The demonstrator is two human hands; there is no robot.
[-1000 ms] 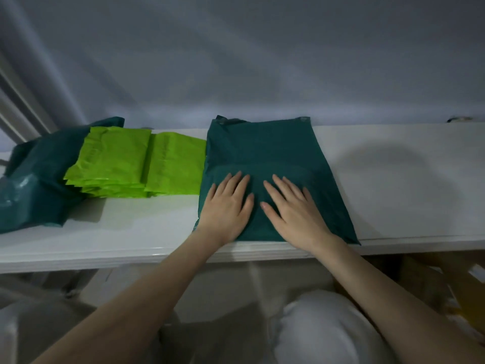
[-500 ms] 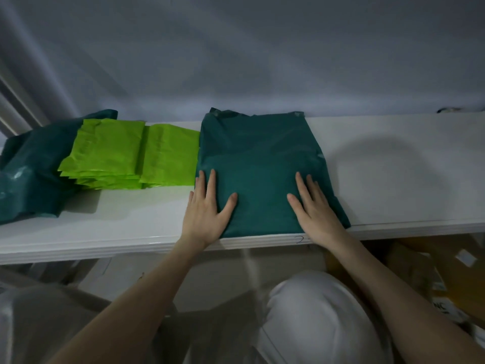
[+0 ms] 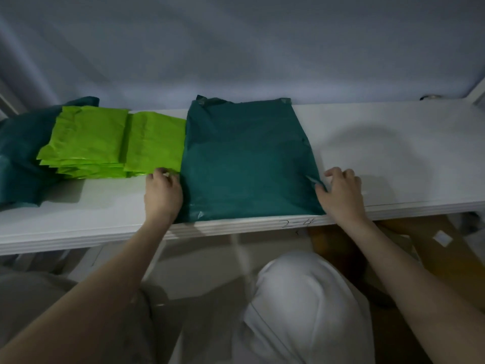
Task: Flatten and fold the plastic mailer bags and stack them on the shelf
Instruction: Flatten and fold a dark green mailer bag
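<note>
White shelf (image 3: 393,153) is carrying a dark green mailer stack (image 3: 246,158), its long axis running front edge to back wall. Left hand (image 3: 162,193) and right hand (image 3: 341,193), fingers curling, are bracketing its sides, having slid off its top. Lime green mailers (image 3: 105,143) are lying just left.
</note>
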